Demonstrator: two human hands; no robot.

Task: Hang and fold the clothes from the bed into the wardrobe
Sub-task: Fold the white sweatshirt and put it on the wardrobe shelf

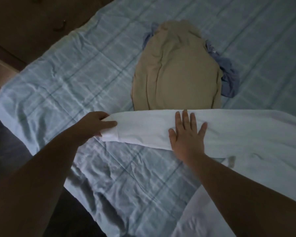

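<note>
Head view: white sleeve (143, 127) lies crosswise on bed (75, 74) — my left hand (96, 124) pinches its cuff end, right hand (186, 134) pressing flat mid-length.

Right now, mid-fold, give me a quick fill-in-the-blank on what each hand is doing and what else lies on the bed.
1. The left hand grips the ____ of the white shirt's sleeve.
2. The right hand lies ____ on that sleeve.
3. The beige garment lies on top of a ____ garment.

Missing words: cuff end; flat; blue
</note>
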